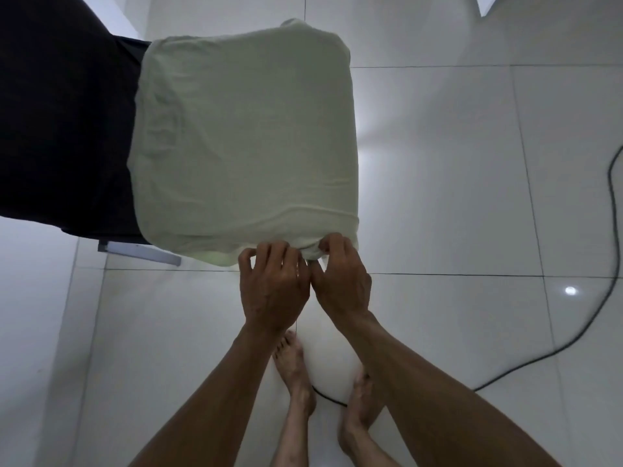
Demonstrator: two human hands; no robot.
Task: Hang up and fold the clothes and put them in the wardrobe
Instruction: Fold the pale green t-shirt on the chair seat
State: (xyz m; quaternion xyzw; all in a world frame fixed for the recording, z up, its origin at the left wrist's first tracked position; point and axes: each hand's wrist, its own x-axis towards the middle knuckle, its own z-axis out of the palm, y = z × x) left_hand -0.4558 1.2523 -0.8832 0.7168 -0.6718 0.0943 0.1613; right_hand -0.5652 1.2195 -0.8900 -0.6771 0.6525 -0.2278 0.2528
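Note:
A pale green garment (242, 139) lies spread flat over a raised surface, with its near edge hanging over the front. A black garment (64, 123) lies beside it on the left and partly beneath it. My left hand (273, 288) rests at the green cloth's near hem, fingers curled against the fabric. Close by on the right, my right hand (340, 278) pinches a bunched bit of the same hem. The two hands touch each other.
White glossy floor tiles (472, 163) surround the surface. A black cable (600, 264) curves across the floor on the right and runs behind my bare feet (296, 372). A grey metal bar (141, 252) sticks out under the black garment.

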